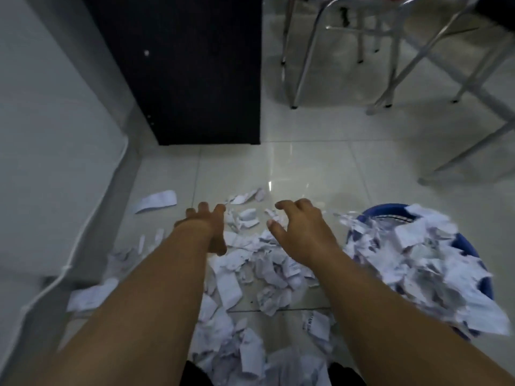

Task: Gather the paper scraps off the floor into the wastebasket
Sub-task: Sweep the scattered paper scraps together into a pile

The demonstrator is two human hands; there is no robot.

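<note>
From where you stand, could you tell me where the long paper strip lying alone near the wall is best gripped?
Pinch the long strip at its right short end, coming from the right with the left hand, which is nearest. It lies alone on bare tile and seems to bow slightly upward, so that end should probably lift easily.
</note>
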